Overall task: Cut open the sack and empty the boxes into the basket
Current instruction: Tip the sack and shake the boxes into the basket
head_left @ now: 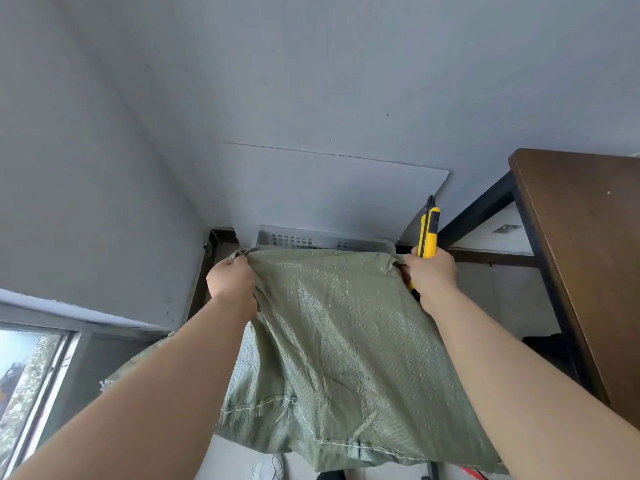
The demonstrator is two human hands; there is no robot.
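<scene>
Sack [346, 327] upended over the basket [322, 239], left hand [232, 282] gripping one corner, right hand [431, 275] gripping the other plus utility knife [428, 233]; shake gently, blade outward.

You've got a sack [339, 341] of coarse woven plastic cloth, dull olive green with a faint sheen on the weave, and a pale stitched seam along its hem. Just behind the sack's top edge sits a basket [322, 239] in grey matt plastic with perforated walls. The knife [428, 233] by the sack's right corner looks like glossy yellow plastic with black trim. Right of the sack, the table [581, 244] has a dark brown wood-look top, smooth and slightly satin, on a black matt metal frame. The wall [311, 81] behind is flat painted grey.
</scene>
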